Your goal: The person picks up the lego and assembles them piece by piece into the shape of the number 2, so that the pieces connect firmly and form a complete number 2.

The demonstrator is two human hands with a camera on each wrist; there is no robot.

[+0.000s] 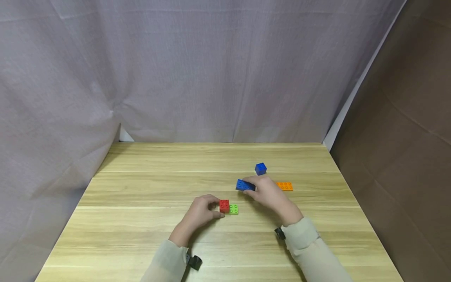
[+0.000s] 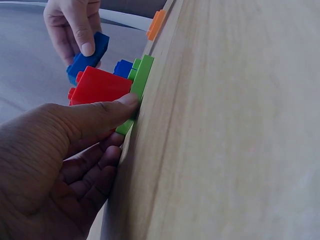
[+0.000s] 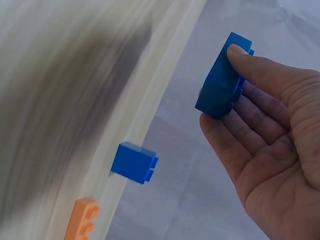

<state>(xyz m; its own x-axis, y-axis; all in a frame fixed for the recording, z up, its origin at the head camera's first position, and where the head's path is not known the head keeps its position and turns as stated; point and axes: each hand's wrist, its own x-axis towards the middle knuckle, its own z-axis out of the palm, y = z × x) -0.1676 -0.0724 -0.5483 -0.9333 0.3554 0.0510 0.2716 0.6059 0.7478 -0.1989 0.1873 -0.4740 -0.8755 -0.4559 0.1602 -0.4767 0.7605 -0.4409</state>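
Observation:
My left hand (image 1: 199,211) pinches a red brick (image 1: 224,205) that sits on one end of a flat green brick (image 1: 234,209). In the left wrist view, its thumb lies along the side of the red brick (image 2: 102,86), the tip reaching the green brick (image 2: 143,72) at the table surface. Up and to the right, my right hand (image 1: 269,192) holds a long blue brick (image 1: 243,185) between thumb and fingers. The right wrist view shows this blue brick (image 3: 218,80) raised off the table, its studs turned toward the palm.
Beyond the right hand stands a smaller blue brick (image 1: 260,169). A flat orange brick (image 1: 286,186) lies right of that hand, partly hidden by it. The wooden table (image 1: 141,184) ends at grey cloth (image 1: 183,78) behind and a brown cloth (image 1: 398,141) on the right.

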